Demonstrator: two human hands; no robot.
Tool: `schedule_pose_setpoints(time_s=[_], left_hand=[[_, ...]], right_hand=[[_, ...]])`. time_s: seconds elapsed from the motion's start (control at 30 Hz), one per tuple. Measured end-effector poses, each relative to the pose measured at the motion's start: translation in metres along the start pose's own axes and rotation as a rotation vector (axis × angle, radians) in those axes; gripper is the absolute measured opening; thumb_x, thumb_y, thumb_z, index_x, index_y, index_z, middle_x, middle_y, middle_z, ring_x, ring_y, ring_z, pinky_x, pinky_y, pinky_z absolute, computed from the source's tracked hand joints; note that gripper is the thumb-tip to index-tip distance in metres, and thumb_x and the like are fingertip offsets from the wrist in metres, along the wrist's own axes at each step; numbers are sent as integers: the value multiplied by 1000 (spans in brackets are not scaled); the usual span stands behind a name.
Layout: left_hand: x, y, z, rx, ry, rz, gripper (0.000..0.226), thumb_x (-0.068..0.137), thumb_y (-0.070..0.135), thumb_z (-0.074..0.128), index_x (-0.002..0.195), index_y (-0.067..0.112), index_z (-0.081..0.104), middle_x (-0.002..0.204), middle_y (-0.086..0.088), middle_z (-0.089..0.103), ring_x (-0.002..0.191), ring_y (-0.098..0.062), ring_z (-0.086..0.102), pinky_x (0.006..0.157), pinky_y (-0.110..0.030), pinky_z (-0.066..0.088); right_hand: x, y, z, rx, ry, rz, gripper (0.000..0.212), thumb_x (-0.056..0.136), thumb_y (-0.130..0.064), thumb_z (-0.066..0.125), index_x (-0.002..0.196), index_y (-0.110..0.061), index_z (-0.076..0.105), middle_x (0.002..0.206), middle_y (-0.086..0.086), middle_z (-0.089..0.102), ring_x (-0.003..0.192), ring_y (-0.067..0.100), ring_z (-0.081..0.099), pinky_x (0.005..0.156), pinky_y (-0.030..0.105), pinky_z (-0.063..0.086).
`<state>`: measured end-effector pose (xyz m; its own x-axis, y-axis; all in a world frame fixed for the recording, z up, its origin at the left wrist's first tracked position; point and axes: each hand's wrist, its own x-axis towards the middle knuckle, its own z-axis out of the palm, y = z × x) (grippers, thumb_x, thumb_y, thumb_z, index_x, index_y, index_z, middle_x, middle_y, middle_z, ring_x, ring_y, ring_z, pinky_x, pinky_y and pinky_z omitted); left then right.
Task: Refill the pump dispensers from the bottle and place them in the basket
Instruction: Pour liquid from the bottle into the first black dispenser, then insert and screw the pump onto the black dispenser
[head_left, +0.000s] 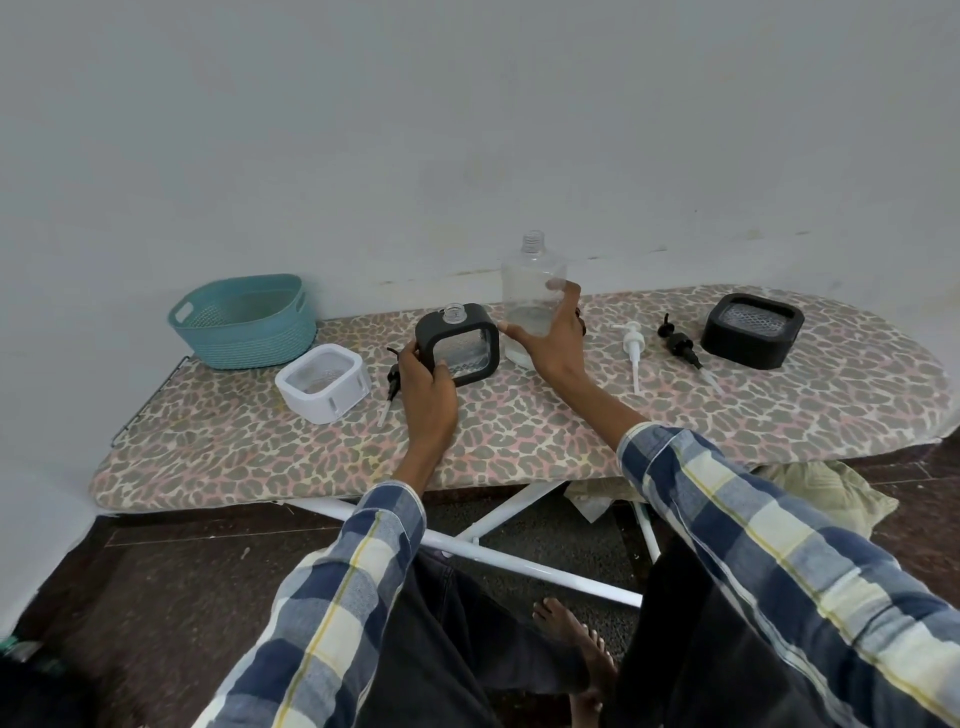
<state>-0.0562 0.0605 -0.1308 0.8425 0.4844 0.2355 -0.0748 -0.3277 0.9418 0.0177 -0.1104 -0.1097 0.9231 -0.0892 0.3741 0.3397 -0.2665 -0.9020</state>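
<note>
- Steadying the black-framed dispenser (457, 345) upright, the left hand (428, 397) curls its fingers round the frame's near left corner, open neck pointing up.
- Right hand (548, 340) wraps the clear bottle (532, 296) just beside the dispenser, thumb and fingers curled round its lower body; cap off, a little liquid at the bottom.
- Best play from here, I'd say: lift the bottle, tip slowly, mouth right over that narrow neck, left hand bracing throughout.
- The teal basket (244, 325) waits well left of the left hand; the white dispenser (324, 384) lies between them.
- Two loose pumps and another black dispenser (750, 330) lie right of the right hand.
</note>
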Motion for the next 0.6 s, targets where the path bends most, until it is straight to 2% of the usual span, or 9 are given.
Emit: schedule_pose_setpoints(time_s=[0.1, 0.2, 0.37, 0.43, 0.5, 0.6], left_hand=[[0, 1, -1, -18, -1, -26, 39, 107, 16, 56, 142, 17, 41, 137, -2, 57, 121, -20, 59, 101, -35, 49], [1, 0, -2, 3, -5, -11, 41, 101, 21, 68, 132, 21, 42, 131, -2, 60, 116, -21, 62, 99, -37, 52], [0, -2, -2, 72, -45, 61, 55, 97, 32, 78, 138, 16, 46, 130, -3, 62, 113, -19, 61, 97, -34, 49], [0, -2, -1, 83, -72, 63, 53, 99, 35, 76, 138, 15, 47, 131, -4, 64, 113, -21, 62, 97, -36, 50], [-1, -1, 0, 101, -91, 72, 46, 101, 35, 73, 133, 16, 47, 128, -5, 65, 112, -23, 64, 94, -38, 50], [-3, 0, 2, 133, -107, 100, 37, 103, 32, 71, 125, 18, 45, 125, -7, 65, 107, -25, 65, 88, -38, 50]], right_hand=[[-1, 1, -2, -17, -50, -19, 86, 82, -40, 90, 141, -16, 32, 138, 0, 46, 124, 18, 47, 97, 31, 40], [1, 1, -7, -66, -124, -29, 85, 86, -40, 86, 143, -14, 28, 146, 8, 44, 127, 20, 45, 99, 32, 38], [-1, 4, -32, -147, -252, -5, 77, 96, -50, 74, 146, -13, 29, 143, 9, 46, 128, 18, 46, 103, 32, 40], [-1, 6, -47, -139, -194, 10, 64, 101, -53, 64, 143, -14, 38, 132, 5, 53, 121, 20, 55, 101, 36, 49], [0, 8, -66, -210, -72, -39, 47, 105, -53, 55, 131, -14, 50, 123, 4, 58, 111, 21, 61, 96, 41, 54], [8, 18, -101, -480, 70, -115, 28, 107, -33, 55, 123, -10, 59, 126, 7, 57, 118, 25, 54, 100, 43, 50]])
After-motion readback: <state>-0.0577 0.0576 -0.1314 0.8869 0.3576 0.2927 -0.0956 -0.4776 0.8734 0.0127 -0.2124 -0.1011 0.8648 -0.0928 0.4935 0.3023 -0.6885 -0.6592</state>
